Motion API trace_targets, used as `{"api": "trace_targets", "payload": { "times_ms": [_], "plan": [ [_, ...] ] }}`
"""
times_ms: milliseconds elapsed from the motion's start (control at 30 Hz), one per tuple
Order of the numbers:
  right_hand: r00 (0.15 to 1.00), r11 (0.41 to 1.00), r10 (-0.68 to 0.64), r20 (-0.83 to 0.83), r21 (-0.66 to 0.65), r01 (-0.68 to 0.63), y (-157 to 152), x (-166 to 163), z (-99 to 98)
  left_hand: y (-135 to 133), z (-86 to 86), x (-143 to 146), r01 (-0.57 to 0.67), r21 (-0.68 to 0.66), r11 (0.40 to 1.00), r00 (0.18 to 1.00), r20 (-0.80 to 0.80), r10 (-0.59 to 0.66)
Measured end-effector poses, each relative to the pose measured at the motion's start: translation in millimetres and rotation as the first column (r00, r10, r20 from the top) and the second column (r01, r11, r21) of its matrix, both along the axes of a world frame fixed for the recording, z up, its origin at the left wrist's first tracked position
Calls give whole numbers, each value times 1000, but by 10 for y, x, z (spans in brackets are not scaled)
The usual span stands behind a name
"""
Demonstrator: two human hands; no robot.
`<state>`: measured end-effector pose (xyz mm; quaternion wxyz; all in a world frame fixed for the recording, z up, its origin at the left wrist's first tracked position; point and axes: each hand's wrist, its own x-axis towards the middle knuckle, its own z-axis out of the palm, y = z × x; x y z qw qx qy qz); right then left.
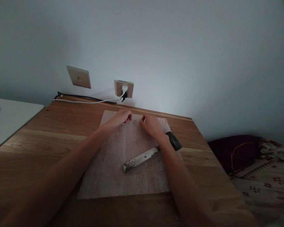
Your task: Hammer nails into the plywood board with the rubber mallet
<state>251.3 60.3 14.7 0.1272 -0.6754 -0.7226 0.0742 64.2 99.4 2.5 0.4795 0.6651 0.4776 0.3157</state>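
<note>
My left hand (119, 119) and my right hand (152, 125) rest at the far edge of a thin translucent sheet (115, 170) spread on the wooden table (42, 142). Both hands have their fingers curled in a pinch, a small gap between them. What they pinch is too small to make out. A hammer (142, 158) with a pale, worn handle and a dark head (174, 141) lies on the sheet, partly under my right forearm.
A wall socket (124, 88) holds a white plug, and white and black cables (85, 100) run along the table's back edge. A blank wall plate (79, 76) is left of it. A white surface (9, 118) adjoins the left. Patterned fabric and a dark cushion (236, 151) lie at right.
</note>
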Motion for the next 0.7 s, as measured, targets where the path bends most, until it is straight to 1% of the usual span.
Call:
{"api": "trace_targets", "payload": {
  "times_ms": [33, 67, 100, 133, 167, 200, 233, 267, 300, 333, 400, 467, 567, 633, 700],
  "plan": [
    [998, 999, -19, -66, 43, 21, 12, 8, 32, -16, -7, 13, 23, 60, 998, 998, -68, -19],
    [985, 995, -36, -170, 83, 51, 26, 20, 67, -31, -17, 26, 46, 127, 991, 988, -151, -27],
    [949, 991, -51, -311, 106, 88, 42, 35, 103, -46, -28, 36, 75, 195, 978, 971, -237, -28],
    [878, 987, -65, -475, 99, 127, 57, 53, 137, -60, -39, 43, 109, 257, 960, 949, -314, -24],
    [764, 986, -83, -640, 61, 158, 70, 73, 168, -74, -48, 47, 151, 309, 939, 925, -379, -24],
    [617, 986, -100, -780, 3, 164, 79, 92, 193, -88, -55, 49, 196, 351, 916, 902, -431, -28],
    [461, 988, -119, -879, -57, 146, 84, 110, 214, -101, -57, 50, 242, 382, 892, 882, -470, -38],
    [319, 988, -137, -938, -105, 114, 86, 126, 230, -112, -53, 49, 282, 402, 871, 866, -498, -51],
    [206, 988, -150, -967, -137, 78, 85, 139, 242, -122, -45, 49, 311, 411, 857, 853, -518, -61],
    [122, 987, -160, -980, -155, 46, 82, 149, 252, -131, -33, 49, 328, 414, 849, 844, -532, -67],
    [3, 983, -185, -983, -185, 11, 72, 161, 273, -143, -6, 53, 338, 415, 845, 831, -553, -60],
    [-93, 976, -215, -972, -215, -13, 61, 170, 297, -151, 10, 65, 336, 424, 841, 814, -580, -33],
    [-198, 967, -253, -947, -240, -88, 47, 192, 334, -154, -5, 93, 317, 442, 839, 790, -613, 24],
    [-240, 959, -270, -933, -237, -157, 40, 211, 350, -152, -33, 109, 299, 449, 842, 786, -616, 49],
    [-264, 950, -282, -922, -230, -211, 37, 226, 351, -144, -54, 118, 291, 450, 844, 795, -605, 48]
  ]
}}
